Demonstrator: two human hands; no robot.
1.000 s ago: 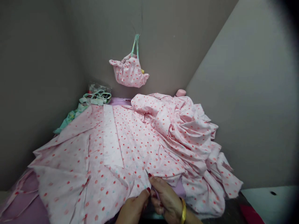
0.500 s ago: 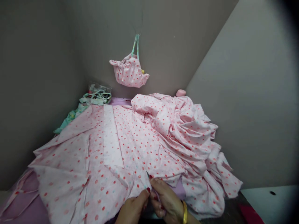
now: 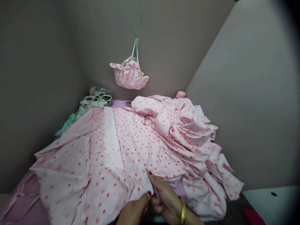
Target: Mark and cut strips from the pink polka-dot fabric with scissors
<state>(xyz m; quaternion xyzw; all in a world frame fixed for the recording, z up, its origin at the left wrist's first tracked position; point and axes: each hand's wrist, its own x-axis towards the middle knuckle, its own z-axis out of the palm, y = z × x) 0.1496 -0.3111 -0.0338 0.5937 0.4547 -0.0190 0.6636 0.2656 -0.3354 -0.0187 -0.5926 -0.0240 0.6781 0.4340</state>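
Observation:
Pink fabric with red dots and small flowers [image 3: 100, 175] spreads out in front of me. My left hand [image 3: 136, 207] is closed at its near edge, the thumb pressing the cloth against fingers that are mostly hidden. Close beside it, my right hand [image 3: 166, 198] is closed around what look like small scissors [image 3: 147, 172]. Their thin dark point sticks out past the index finger over the fabric, and a purple part shows between the fingers. Whether the blades are apart I cannot make out. A gold bangle [image 3: 183, 211] circles the right wrist.
A gathered heap of the same fabric [image 3: 187, 125] lies on the right, a pink lump [image 3: 180, 94] behind it. Green patterned cloth and ties [image 3: 99, 98] lie at back left. A dotted pouch [image 3: 130, 76] hangs on the grey wall. Purple cloth [image 3: 30, 200] shows underneath.
My right hand has shifted slightly, its index finger and the point moving a little up and left. The left hand keeps its pinch on the fabric. The view has tilted slightly.

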